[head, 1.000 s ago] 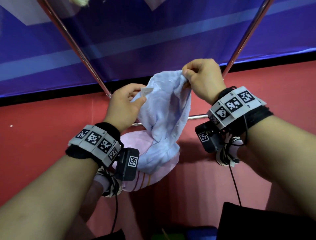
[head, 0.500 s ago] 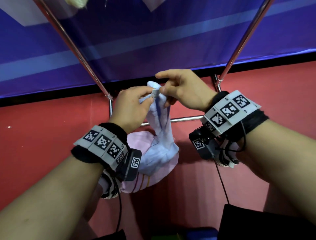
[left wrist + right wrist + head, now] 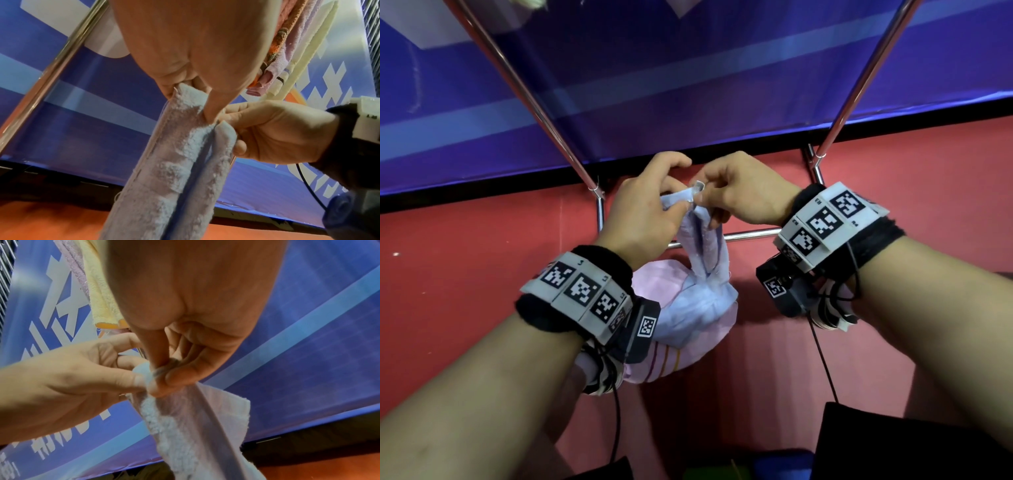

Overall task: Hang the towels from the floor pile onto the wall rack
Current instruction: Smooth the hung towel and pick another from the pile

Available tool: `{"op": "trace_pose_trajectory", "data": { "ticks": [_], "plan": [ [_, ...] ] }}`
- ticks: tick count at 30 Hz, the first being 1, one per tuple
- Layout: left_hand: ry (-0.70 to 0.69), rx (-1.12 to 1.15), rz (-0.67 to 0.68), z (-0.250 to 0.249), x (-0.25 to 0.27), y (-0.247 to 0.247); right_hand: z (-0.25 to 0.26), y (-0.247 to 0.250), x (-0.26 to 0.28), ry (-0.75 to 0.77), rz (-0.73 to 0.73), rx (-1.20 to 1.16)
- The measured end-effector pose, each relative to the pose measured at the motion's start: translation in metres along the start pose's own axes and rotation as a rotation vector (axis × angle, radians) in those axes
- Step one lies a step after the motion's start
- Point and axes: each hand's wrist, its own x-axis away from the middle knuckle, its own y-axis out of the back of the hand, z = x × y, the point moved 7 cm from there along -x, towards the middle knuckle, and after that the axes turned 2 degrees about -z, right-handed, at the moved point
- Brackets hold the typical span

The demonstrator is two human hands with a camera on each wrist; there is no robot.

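Head view shows both hands meeting at the top of a pale blue towel (image 3: 705, 274), which hangs down from the fingers in a narrow bunched column. The left hand (image 3: 643, 216) pinches the upper edge between thumb and curled fingers, and the right hand (image 3: 739, 195) pinches the same edge just beside it, at a small white tag (image 3: 698, 189) that sticks up between the two thumbs. Below the hands the blue towel's lower end rests on a pink striped towel (image 3: 671, 356) lying on the red floor (image 3: 465, 274). Beyond the knuckles run the slanted bars of the metal rack (image 3: 551, 123), with a low crossbar behind the hanging cloth.

The towel looks light, soft and limp, with a fluffy pile that should not slip from a pinch. It will sag wherever it is not held, so I judge the best hold is at two points along the top hem, set apart, so the cloth spreads flat before going over a bar.

Compared with a second ago, the hands have closed together: then the right hand held a corner well apart from the left and the cloth was spread wide between them; now it is gathered into a thin strip. The right hand has also come down and toward the left, onto the tag.
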Motion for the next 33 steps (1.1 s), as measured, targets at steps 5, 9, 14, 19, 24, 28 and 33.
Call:
{"op": "trace_pose_trajectory", "data": {
  "ticks": [5, 9, 14, 19, 24, 28, 33],
  "plan": [
    [0.094, 0.137, -0.034, 0.016, -0.003, 0.002, -0.005, 0.021, -0.007, 0.011, -0.243, 0.054],
    [0.136, 0.192, -0.051, 0.023, -0.004, 0.003, -0.006, 0.024, -0.009, 0.037, -0.283, 0.09],
    [0.16, 0.273, -0.199, 0.027, -0.008, 0.018, -0.014, 0.024, -0.013, -0.007, -0.258, 0.195],
    [0.172, 0.255, -0.213, 0.03, -0.007, 0.017, -0.02, 0.04, -0.008, -0.079, -0.362, 0.265],
    [0.145, 0.269, -0.175, 0.022, -0.007, 0.011, -0.018, 0.055, -0.003, -0.087, -0.525, 0.225],
    [0.146, 0.268, -0.127, 0.017, -0.007, 0.003, -0.017, 0.058, -0.002, -0.081, -0.598, 0.074],
    [0.144, 0.26, -0.11, 0.009, -0.007, -0.002, -0.018, 0.068, 0.0, -0.057, -0.694, -0.089]
  ]
}}
